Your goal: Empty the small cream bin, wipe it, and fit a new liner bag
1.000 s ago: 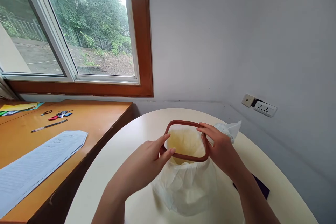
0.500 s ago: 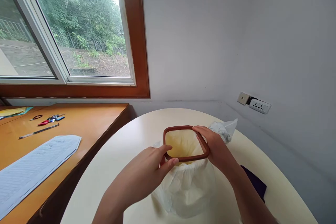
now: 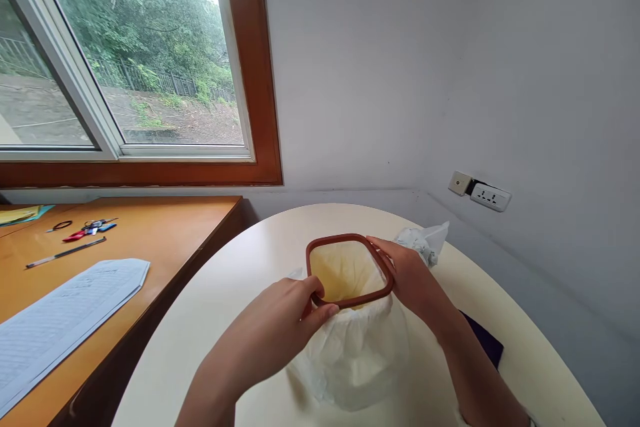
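Note:
A reddish-brown rounded-square rim [image 3: 350, 238] sits at the mouth of a bin lined with a white plastic bag [image 3: 357, 363]. Yellowish bin walls show through the liner inside the opening. My left hand [image 3: 285, 320] grips the rim's near left corner, fingers over its edge and thumb along the front. At the right side, my right hand [image 3: 407, 270] holds the rim, its fingers along the far right edge. The bag hangs loosely around the outside of the bin. Whether the rim is fully seated on the bin, I cannot tell.
The bin stands on a round cream table [image 3: 240, 280]. Behind my right hand lies a crumpled plastic bag [image 3: 425, 240]; a dark flat item [image 3: 483, 340] is by my right forearm. A wooden desk [image 3: 175, 220] at left carries papers [image 3: 75, 320], a pen [image 3: 65, 253] and keys [image 3: 93, 228].
The rim's right side has come down slightly towards the bin, and my right-hand fingers have shifted on its edge. The whole view has moved a little.

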`<act>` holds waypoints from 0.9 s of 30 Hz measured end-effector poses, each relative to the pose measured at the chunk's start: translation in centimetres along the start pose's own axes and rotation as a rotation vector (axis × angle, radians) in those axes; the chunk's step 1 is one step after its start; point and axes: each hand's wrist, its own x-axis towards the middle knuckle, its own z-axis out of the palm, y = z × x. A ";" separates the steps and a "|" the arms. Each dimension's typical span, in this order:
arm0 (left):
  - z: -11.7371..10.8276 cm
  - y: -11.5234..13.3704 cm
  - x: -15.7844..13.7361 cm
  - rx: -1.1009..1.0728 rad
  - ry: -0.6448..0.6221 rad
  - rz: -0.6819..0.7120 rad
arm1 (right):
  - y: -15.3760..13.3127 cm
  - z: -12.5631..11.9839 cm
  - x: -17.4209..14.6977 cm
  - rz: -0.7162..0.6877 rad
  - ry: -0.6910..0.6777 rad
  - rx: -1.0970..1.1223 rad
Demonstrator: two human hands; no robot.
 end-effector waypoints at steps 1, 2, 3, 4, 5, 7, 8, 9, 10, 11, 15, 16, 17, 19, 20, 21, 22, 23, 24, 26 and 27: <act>0.0 0.0 0.0 0.016 -0.007 0.001 | -0.1 -0.1 -0.1 -0.002 -0.010 0.004; 0.0 -0.1 0.0 0.032 -0.012 0.005 | -0.3 -0.2 -0.2 -0.006 -0.021 0.001; 0.0 0.0 -0.1 0.047 -0.017 0.009 | -0.5 -0.3 -0.2 -0.006 -0.035 -0.008; 0.0 0.1 -0.1 0.059 -0.024 0.013 | -0.6 -0.5 -0.3 0.000 -0.051 -0.022; -0.1 0.2 -0.2 0.070 -0.032 0.015 | -0.8 -0.6 -0.4 0.014 -0.071 -0.038; -0.3 0.5 -0.4 0.085 -0.046 0.014 | -1.0 -1.0 -0.6 0.059 -0.122 -0.066; -0.4 0.7 -0.5 0.093 -0.052 0.015 | -1.1 -1.1 -0.7 0.080 -0.145 -0.079; -0.5 0.8 -0.6 0.101 -0.058 0.014 | -1.1 -1.3 -0.8 0.096 -0.167 -0.092; -0.6 0.9 -0.7 0.108 -0.064 0.013 | -1.0 -1.4 -0.9 0.106 -0.186 -0.105; -0.7 1.0 -0.7 0.112 -0.068 0.013 | -0.9 -1.5 -1.0 0.115 -0.202 -0.118; -0.6 0.8 -0.7 0.090 -0.009 -0.019 | 0.0 -1.5 -1.2 0.129 -0.224 -0.166; -0.6 0.7 -0.6 0.079 0.026 -0.036 | 0.3 -1.4 -1.1 0.128 -0.213 -0.179; -0.6 0.5 -0.5 0.072 0.061 -0.050 | 0.5 -1.3 -1.0 0.129 -0.195 -0.191; -0.5 0.2 -0.2 0.079 0.125 -0.051 | 0.6 -1.0 -0.9 0.140 -0.149 -0.207; -0.5 0.0 0.0 0.092 0.152 -0.034 | 0.5 -0.9 -0.8 0.147 -0.127 -0.209; -0.5 -0.2 0.2 0.109 0.174 -0.008 | 0.3 -0.9 -0.7 0.151 -0.112 -0.208; -0.5 -0.5 0.3 0.129 0.187 0.020 | 0.1 -0.8 -0.7 0.148 -0.107 -0.204; -0.4 -0.7 0.5 0.147 0.187 0.042 | -0.2 -0.8 -0.7 0.138 -0.114 -0.197; -0.4 -1.0 0.6 0.161 0.172 0.053 | -0.5 -0.9 -0.7 0.122 -0.135 -0.186; -0.2 -1.4 0.8 0.176 0.102 0.052 | -1.0 -1.1 -0.7 0.087 -0.201 -0.159; -0.1 -1.5 0.9 0.178 0.062 0.048 | -1.2 -1.1 -0.8 0.075 -0.233 -0.147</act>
